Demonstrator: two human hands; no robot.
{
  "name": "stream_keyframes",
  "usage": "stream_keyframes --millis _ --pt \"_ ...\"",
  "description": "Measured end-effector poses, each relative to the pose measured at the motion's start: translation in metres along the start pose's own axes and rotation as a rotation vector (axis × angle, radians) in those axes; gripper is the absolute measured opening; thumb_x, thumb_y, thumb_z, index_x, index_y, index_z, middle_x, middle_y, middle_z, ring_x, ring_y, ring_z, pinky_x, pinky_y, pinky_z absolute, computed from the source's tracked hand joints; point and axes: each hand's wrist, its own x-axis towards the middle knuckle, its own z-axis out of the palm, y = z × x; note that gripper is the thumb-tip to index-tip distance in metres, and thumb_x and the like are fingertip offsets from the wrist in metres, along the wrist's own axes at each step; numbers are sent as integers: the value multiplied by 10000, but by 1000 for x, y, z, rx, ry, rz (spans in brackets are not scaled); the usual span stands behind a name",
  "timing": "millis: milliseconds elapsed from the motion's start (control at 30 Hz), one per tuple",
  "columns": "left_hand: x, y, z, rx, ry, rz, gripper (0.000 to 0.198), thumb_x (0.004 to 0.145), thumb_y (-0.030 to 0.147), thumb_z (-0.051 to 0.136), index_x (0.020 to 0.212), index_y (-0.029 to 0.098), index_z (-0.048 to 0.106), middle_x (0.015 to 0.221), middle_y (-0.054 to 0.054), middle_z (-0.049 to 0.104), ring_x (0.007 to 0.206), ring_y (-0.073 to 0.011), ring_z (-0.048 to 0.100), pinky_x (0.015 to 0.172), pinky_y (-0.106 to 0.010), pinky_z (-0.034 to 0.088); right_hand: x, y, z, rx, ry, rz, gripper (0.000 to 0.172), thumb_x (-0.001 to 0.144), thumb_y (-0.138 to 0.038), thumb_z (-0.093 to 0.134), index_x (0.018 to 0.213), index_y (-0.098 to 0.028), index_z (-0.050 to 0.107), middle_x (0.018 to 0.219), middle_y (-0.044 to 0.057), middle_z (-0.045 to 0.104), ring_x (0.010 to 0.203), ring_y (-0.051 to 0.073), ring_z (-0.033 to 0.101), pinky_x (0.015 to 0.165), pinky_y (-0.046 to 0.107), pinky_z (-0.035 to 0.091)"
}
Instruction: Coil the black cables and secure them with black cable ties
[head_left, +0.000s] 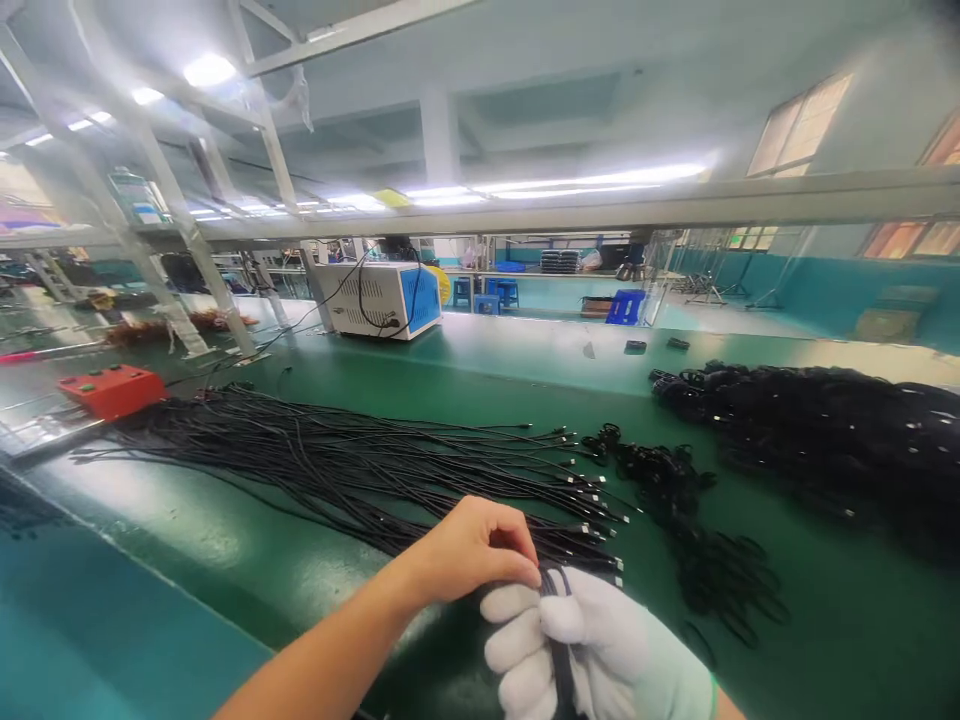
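My right hand (600,640), in a white knit glove, is closed round a folded black cable (561,670) near the bottom of the view. Its fingers curl over the cable, and the lower end runs out of the picture. My bare left hand (480,550) reaches in from the left, its thumb and fingers pinched at the cable's top, against the gloved fingers. Just beyond both hands lies a spread of long straight black cables (360,460), with metal plugs at their right ends. Small black loops (660,470) lie in a loose pile to the right.
A large heap of coiled black cables (825,440) covers the right of the green tabletop (480,360). A red button box (112,390) sits at the left. A white and blue machine (386,300) stands at the back, beneath a metal shelf rail (525,215).
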Motion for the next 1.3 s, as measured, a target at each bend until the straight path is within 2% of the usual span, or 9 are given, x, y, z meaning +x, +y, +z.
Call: stream_keyframes --millis 133,300,367,500,700,867,1000,1133,1300 --pt "4 -17 6 69 92 -23 242 813 221 448 707 136 648 667 3 614 637 -122 529 553 -198 376 7 -2 3 -34 77 -241 416 623 -242 779 917 -129 507 658 -61 290 581 74 308 595 249 254" --pt "-3 -17 6 497 190 -94 272 872 219 371 805 204 634 765 3 658 712 -164 587 618 -242 384 1 -22 0 -103 297 -563 351 752 -246 687 1078 -153 596 890 46 607 809 149 559 826 358 409" --pt "-6 -14 16 633 208 -163 276 893 217 355 858 214 629 810 -18 675 726 -179 616 621 -255 388 -3 -30 -5 -111 392 -612 339 767 -244 674 1092 -169 614 1083 86 634 962 191 594 955 415 379" --pt "-10 -1 44 898 197 -279 263 899 191 363 916 221 624 872 -46 691 762 -233 654 615 -297 403 -9 -39 -14 -113 473 -648 340 764 -247 678 1089 -159 630 1163 114 629 1052 232 596 1015 448 362" --pt "-14 4 62 962 208 -38 187 857 165 435 764 206 592 760 -14 668 690 -208 630 645 -328 372 -9 -35 -10 -219 519 -647 386 751 -284 698 1102 -147 617 1161 151 621 1048 270 599 1015 498 344" --pt "-15 5 40 1099 230 345 145 847 158 512 708 190 530 705 4 621 629 -163 542 597 -322 291 -2 -24 -6 -340 541 -512 328 776 -243 669 1080 -138 607 1046 134 658 913 224 631 907 428 415" --pt "-10 24 8 1201 100 564 184 838 320 590 728 191 518 725 10 591 672 -159 495 606 -320 284 6 -15 -9 -385 416 -424 201 771 -211 663 959 -144 636 901 68 651 797 175 597 794 356 443" --pt "3 31 -15 1073 -16 601 286 785 452 630 685 196 551 681 24 586 669 -142 489 645 -295 320 6 -7 -14 -248 253 -346 150 822 -228 608 937 -132 606 855 55 590 717 127 539 743 339 429" --pt "20 14 -23 817 -107 543 149 745 356 695 730 224 626 701 43 633 721 -129 536 747 -268 350 6 -3 -11 -133 166 -223 234 753 -241 685 899 -104 564 764 16 461 713 116 477 721 305 389"
